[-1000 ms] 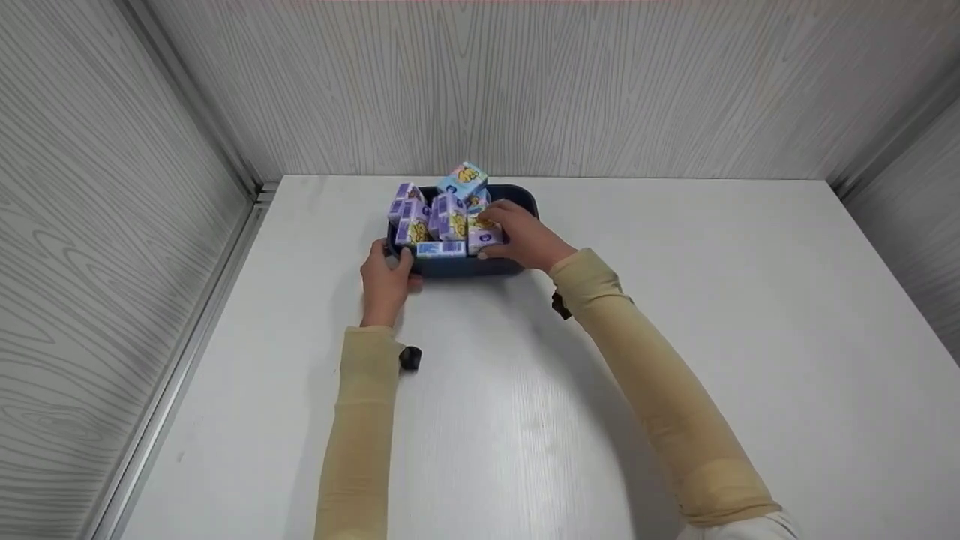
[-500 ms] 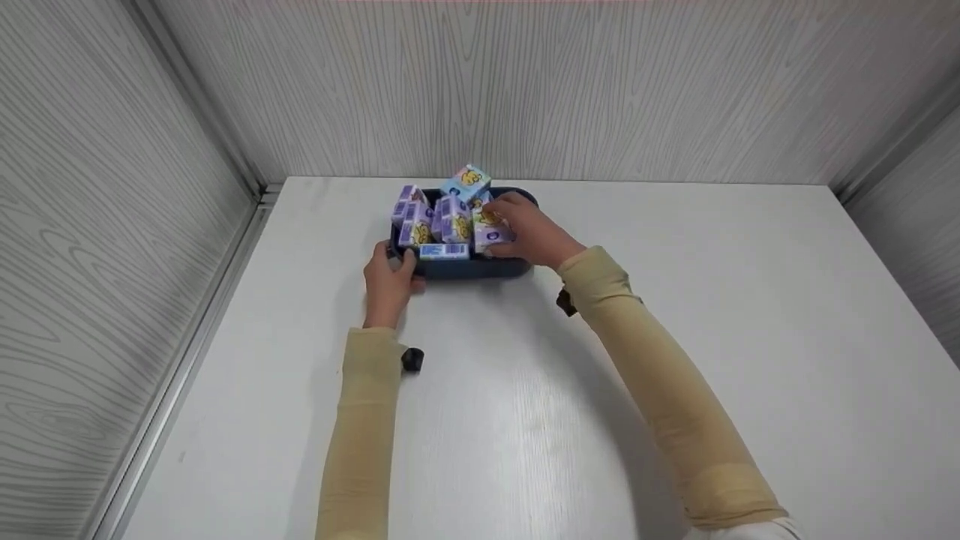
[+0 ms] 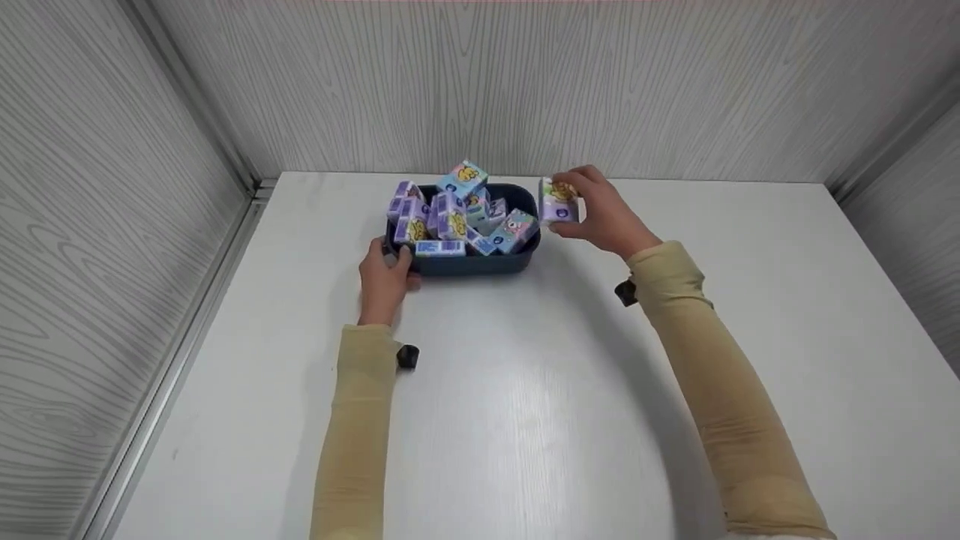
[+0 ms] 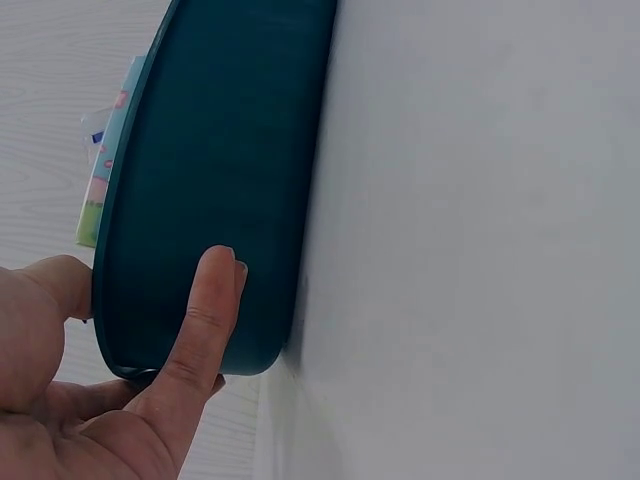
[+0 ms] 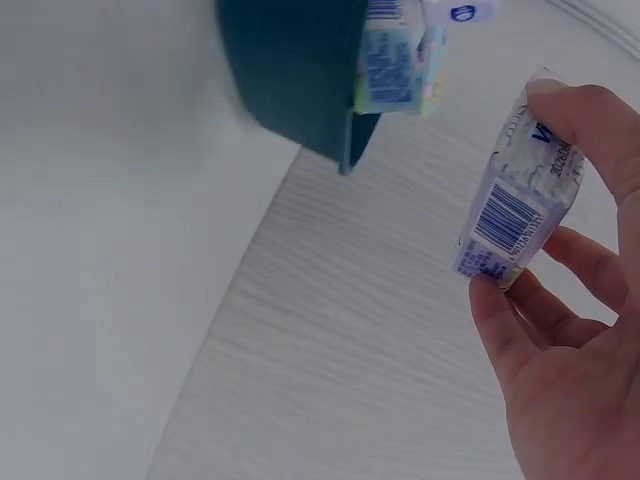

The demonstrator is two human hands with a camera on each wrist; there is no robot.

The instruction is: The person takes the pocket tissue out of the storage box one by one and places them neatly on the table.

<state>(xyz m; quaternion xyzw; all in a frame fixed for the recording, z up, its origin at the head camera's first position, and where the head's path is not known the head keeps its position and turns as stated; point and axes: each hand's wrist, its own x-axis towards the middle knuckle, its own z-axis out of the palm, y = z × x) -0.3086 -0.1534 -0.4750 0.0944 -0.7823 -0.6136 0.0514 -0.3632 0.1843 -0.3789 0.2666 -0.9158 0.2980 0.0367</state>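
Note:
My left hand [image 3: 383, 283] grips the front left corner of a dark blue-green plastic bin [image 3: 474, 266]. In the left wrist view, one finger lies along the outside of the bin wall [image 4: 220, 140] and another digit is at the rim. Just right of the bin, my right hand [image 3: 609, 219] holds a small purple-and-white box [image 3: 553, 213] up in the air, pinched between thumb and fingers. A barcode shows on that carton [image 5: 510, 215] in the right wrist view. Several similar boxes [image 3: 452, 224] are piled in the bin, and a blue one [image 3: 463, 177] sticks up at the back.
The bin stands on a white table [image 3: 480, 420] near its back edge. A grey wood-grain panel [image 3: 525, 90] rises behind it, and another side panel [image 3: 90, 247] stands at the left. Table surface stretches to the right of the bin and in front of it.
My right hand has lifted the purple-and-white box out of the bin and carried it right, past the rim. Boxes beneath it now show. My left hand stays at the bin's corner.

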